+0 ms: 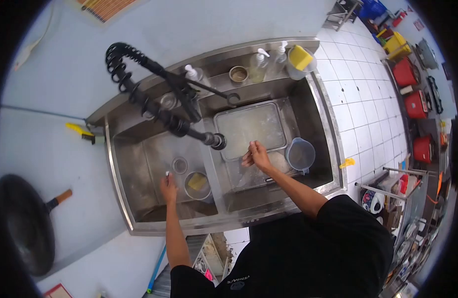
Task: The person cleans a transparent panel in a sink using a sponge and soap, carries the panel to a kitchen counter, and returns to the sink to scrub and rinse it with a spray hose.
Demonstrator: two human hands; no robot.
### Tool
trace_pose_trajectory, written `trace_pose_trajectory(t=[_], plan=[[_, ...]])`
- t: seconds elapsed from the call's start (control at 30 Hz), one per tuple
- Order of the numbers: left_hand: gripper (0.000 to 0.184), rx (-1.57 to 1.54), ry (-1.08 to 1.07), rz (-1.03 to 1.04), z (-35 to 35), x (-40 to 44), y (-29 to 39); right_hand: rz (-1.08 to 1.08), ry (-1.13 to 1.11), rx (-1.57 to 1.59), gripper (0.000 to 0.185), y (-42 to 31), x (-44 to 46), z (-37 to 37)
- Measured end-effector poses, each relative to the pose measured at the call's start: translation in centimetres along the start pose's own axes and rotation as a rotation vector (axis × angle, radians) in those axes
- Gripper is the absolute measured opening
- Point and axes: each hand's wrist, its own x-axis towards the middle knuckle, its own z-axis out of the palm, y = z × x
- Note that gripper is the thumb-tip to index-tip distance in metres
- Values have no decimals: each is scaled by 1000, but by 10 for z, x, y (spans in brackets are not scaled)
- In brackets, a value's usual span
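My left hand (168,189) is over the left sink basin, between the drain (179,165) and a round container (205,192) with a yellow sponge (197,182) inside. Its fingers are drawn together, with a small pale spot at their tips that I cannot identify. Over the right basin, my right hand (257,156) is loosely curled, thumb and fingers apart, with nothing visible in it. Below it lies a rectangular metal tray (281,121) holding cloudy liquid. A translucent blue jug (310,149) stands to the right of this hand.
A black spring-hose faucet (157,111) hangs over both basins. On the back ledge stand pump bottles (259,67), a small metal bowl (239,74) and a tub (296,73) with a yellow sponge. A wok (28,223) hangs at the left; tiled floor (355,99) lies at the right.
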Motion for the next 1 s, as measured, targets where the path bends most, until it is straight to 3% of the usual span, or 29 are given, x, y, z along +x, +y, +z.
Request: trace_pose_trajectory(t=[0.1, 0.2, 0.27, 0.3, 0.33, 0.4, 0.43, 0.5, 0.6, 0.7, 0.73, 0.8, 0.97, 1.0], plan=[[49, -26, 29, 23, -3, -3, -3, 32, -19, 20, 42, 0, -4, 2], [45, -121, -6, -7, -7, -4, -5, 196, -104, -175, 36, -13, 3, -13], [43, -118, 11, -9, -7, 0, -13, -298, -65, -929, 29, -43, 21, -50], [42, -115, 19, -11, -6, 3, -15, -457, 184, -1098, 29, -80, 42, -69], [42, -109, 26, -14, -5, 1, -12, -639, 456, -1091, 23, -146, 51, -83], [40, -95, 37, -18, -5, -7, 0, -792, 754, -830, 16, -266, 61, -97], [40, -119, 27, -14, -4, -7, 1, -1045, 842, -1022, 22, -298, 90, -127], [40, -169, 12, -3, -5, -5, -5, -849, 673, -1433, 29, -341, 120, -160], [41, -90, 48, 7, -4, -3, -8, -307, 162, -1825, 30, -338, 188, -213], [44, 43, 66, 54, -6, -4, -9, -163, 181, -1823, 26, -313, 224, -230], [45, 126, 102, 135, -4, -3, -11, -137, 125, -1886, 29, -311, 229, -227], [46, 314, 160, 282, -7, -6, -17, -237, 222, -1802, 30, -296, 225, -223], [53, 310, 186, 209, 4, -28, 2, -508, 483, -1577, 36, -293, 222, -208], [56, 327, 192, 211, 5, -32, 4, -453, 394, -1696, 37, -293, 224, -214]])
